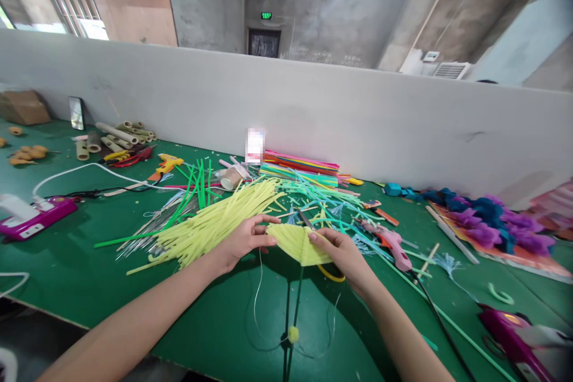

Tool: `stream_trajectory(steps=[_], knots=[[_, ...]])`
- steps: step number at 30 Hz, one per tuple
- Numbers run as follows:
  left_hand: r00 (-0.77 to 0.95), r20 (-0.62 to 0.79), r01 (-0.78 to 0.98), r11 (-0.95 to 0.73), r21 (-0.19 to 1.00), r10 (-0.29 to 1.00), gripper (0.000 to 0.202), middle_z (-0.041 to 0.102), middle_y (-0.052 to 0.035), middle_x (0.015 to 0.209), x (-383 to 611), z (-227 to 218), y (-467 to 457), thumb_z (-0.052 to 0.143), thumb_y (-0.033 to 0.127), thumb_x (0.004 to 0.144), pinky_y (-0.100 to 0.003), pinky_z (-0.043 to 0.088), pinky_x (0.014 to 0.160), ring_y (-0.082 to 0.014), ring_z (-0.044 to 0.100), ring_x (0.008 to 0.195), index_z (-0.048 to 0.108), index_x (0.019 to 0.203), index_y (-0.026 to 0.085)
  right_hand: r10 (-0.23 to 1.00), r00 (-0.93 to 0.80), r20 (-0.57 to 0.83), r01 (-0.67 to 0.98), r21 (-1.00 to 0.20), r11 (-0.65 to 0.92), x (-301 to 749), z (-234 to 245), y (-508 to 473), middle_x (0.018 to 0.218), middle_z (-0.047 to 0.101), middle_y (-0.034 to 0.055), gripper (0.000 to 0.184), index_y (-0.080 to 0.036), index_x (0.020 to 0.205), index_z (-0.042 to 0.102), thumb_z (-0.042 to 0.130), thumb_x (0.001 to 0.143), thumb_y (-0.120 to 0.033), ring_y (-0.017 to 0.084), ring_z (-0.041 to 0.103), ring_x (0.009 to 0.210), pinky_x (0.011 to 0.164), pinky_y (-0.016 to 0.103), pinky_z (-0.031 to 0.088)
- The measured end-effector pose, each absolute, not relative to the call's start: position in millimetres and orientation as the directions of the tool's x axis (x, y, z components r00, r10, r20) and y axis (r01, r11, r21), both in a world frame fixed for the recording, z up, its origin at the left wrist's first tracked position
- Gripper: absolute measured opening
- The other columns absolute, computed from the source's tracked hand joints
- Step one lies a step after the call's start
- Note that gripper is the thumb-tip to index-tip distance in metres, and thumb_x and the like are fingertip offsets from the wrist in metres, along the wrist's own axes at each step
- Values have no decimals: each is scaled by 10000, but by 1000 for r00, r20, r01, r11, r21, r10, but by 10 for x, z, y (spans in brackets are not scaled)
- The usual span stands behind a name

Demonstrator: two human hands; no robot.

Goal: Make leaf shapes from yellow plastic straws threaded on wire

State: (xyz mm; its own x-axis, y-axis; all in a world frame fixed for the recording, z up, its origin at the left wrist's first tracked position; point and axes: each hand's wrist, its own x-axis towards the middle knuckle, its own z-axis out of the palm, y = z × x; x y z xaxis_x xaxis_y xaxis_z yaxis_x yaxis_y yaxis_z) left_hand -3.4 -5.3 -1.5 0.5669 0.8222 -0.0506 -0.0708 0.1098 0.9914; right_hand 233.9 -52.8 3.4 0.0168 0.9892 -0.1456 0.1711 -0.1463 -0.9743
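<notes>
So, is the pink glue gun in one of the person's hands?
No, the pink glue gun lies on the green table to the right, while the left hand and right hand both hold a yellow fan-shaped piece.

Card (255,145) at 12 o'clock blurred out; glue gun (514,325) at 4 o'clock cut by edge; scissors (329,271) mostly hidden under right hand (342,253).

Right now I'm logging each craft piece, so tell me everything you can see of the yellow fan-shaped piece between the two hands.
The yellow fan-shaped piece looks made of pale yellow straws set side by side, spreading into a fan that narrows toward the person. It is held just above the green table. The left hand pinches its left edge, the right hand grips its right side. A dark green stem runs down from its tip, and thin wire trails below.
</notes>
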Motion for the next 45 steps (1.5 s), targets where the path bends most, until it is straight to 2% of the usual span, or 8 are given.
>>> stream_trajectory(steps=[8, 19, 26, 30, 33, 36, 45], knots=[[541, -45, -73, 100, 992, 840, 429, 658, -84, 1044, -18, -28, -39, 709, 316, 714, -259, 456, 651, -192, 604, 884, 594, 1106, 182, 995, 29, -100, 181, -978, -104, 2330, 37, -526, 728, 654, 13, 426, -187, 823, 672, 673, 692, -593, 161, 565, 628, 575, 253, 400], [544, -46, -90, 113, 990, 838, 423, 668, -79, 983, -20, -37, -26, 718, 279, 705, -242, 438, 643, -162, 600, 813, 594, 1092, 163, 995, -17, -103, 166, -981, -99, 2365, -30, -507, 752, 667, 0, 384, -200, 857, 680, 670, 722, -559, 154, 579, 651, 596, 246, 405], [513, -120, -46, 166, 985, 850, 401, 644, -76, 968, 10, -23, -50, 654, 425, 756, -249, 447, 632, -176, 600, 826, 620, 1067, 175, 994, 15, -113, 178, -977, -114, 2332, 19, -535, 732, 672, 2, 397, -197, 814, 678, 682, 695, -576, 163, 588, 646, 598, 255, 415], [453, -98, -50, 135, 990, 886, 371, 627, -59, 911, -11, -5, -27, 567, 501, 788, -252, 451, 625, -179, 587, 809, 640, 929, 166, 995, 9, -103, 210, -972, -103, 2337, 10, -530, 765, 674, 14, 407, -201, 831, 678, 657, 711, -589, 178, 591, 671, 605, 261, 422], [435, -102, -7, 116, 993, 895, 295, 579, -21, 774, -45, -17, 8, 584, 459, 766, -255, 448, 602, -177, 577, 762, 612, 800, 168, 995, 6, -98, 214, -972, -97, 2348, -4, -520, 755, 664, 13, 406, -197, 841, 672, 651, 723, -585, 171, 582, 663, 589, 252, 410], [457, -112, 40, 105, 994, 882, 226, 543, 1, 707, -69, -34, 24, 614, 397, 738, -265, 446, 600, -178, 574, 740, 594, 760, 173, 995, -6, -96, 206, -974, -93, 2359, -15, -518, 761, 664, 12, 389, -197, 853, 673, 650, 736, -567, 166, 579, 665, 588, 249, 405], [497, -61, 1, 70, 998, 866, 184, 557, -7, 764, -64, -2, 11, 627, 346, 753, -248, 441, 631, -150, 561, 750, 602, 791, 167, 994, -23, -109, 171, -980, -103, 2347, -13, -526, 759, 667, 6, 378, -199, 860, 686, 660, 737, -556, 153, 573, 654, 585, 241, 400]])
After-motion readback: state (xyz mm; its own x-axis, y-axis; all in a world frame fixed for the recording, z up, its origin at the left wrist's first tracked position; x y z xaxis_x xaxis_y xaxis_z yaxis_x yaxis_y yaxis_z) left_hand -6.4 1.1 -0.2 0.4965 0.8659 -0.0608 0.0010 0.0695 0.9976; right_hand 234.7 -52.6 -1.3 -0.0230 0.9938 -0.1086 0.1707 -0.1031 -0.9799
